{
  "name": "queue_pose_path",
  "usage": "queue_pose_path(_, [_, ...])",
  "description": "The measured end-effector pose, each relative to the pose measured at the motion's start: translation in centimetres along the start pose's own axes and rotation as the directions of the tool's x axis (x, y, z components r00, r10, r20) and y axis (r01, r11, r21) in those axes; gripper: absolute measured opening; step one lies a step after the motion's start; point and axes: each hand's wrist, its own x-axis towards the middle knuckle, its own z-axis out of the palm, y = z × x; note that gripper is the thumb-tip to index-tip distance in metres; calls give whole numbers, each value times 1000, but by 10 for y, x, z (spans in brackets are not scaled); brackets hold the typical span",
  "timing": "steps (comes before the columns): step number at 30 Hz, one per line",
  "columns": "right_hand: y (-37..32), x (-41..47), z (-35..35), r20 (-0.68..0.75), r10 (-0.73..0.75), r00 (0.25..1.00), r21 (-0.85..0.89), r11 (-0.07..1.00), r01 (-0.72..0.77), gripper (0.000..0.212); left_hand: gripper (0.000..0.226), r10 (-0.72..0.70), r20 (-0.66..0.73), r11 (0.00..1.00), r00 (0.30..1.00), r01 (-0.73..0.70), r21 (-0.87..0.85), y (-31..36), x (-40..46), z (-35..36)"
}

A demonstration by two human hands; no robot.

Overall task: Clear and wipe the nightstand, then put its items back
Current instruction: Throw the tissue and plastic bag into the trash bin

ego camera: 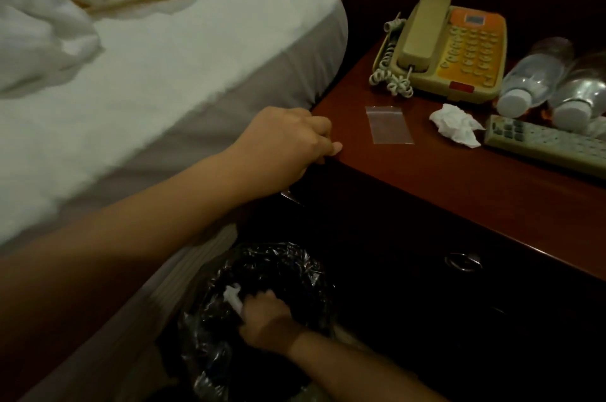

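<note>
Beside a white bed (183, 73), the reddish nightstand (426, 172) is barely cleared, its telephone (452, 50), two bottles (537, 76), remote (544, 142), crumpled tissue (455, 126) and small bag (388, 124) unmoved, while the left hand (285, 142) curls over its corner and the right hand (265, 319) pinches white scrap over the lined bin (262, 270).

Head view, single: taken from above, angled forward and down, wide-angle. Nightstand (426, 178) is seen close at right, bed (183, 80) at left, bin (262, 303) at lower centre. Both forearms are framed from the bottom edge. No second view is supplied.
</note>
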Motion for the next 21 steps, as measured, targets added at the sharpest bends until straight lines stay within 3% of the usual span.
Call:
queue_pose_path(2, [1, -6, -9, 34, 80, 996, -53, 996, -78, 53, 15, 10, -10, 1000, 1000, -10, 10, 0, 1, -1])
queue_pose_path(5, [-9, -31, -48, 29, 87, 996, -92, 992, -84, 43, 11, 39, -25, 999, 999, -39, 14, 0, 1, -2])
queue_pose_path(7, [-16, -62, -89, -55, 73, 996, -57, 995, -76, 42, 13, 57, -43, 998, 997, -56, 11, -1, 0, -1])
queue_pose_path(8, [-18, -80, -110, -174, 56, 983, -52, 996, -66, 40, 17, 57, -49, 998, 997, -57, 3, -2, -1, 0])
queue_pose_path(9, [-18, -102, -132, -365, 22, 931, -86, 995, -57, 35, 24, 57, -58, 998, 997, -57, -6, -2, -2, 2])
queue_pose_path(10, [-16, -125, -151, -559, -14, 829, -150, 985, -84, 30, 29, 59, -72, 998, 996, -60, -10, -2, -3, 3])
queue_pose_path(12, [-9, -168, -187, -856, -60, 514, -146, 981, -129, 26, 26, 51, -103, 999, 993, -53, -13, -2, -5, 6])
queue_pose_path(13, [-1, -181, -203, -921, -42, 388, -98, 987, -125, 26, 22, 43, -111, 999, 993, -46, -29, -3, -6, 8])
queue_pose_path(14, [9, -189, -218, -951, -12, 308, -65, 984, -165, 29, 22, 40, -116, 998, 992, -46, -47, -4, -6, 8])
queue_pose_path(15, [20, -193, -232, -958, 35, 284, -36, 970, -240, 36, 25, 45, -118, 997, 992, -52, -61, -5, -6, 7])
queue_pose_path(16, [34, -193, -246, -943, 108, 315, -5, 941, -339, 47, 28, 52, -116, 996, 992, -60, -68, -6, -5, 6])
queue_pose_path(18, [59, -187, -266, -832, 294, 471, 39, 877, -479, 69, 30, 62, -102, 995, 993, -69, -71, -7, -4, 4])
queue_pose_path(21, [78, -171, -269, -661, 367, 654, 45, 890, -453, 88, 29, 66, -94, 996, 993, -70, -49, -5, -5, 4])
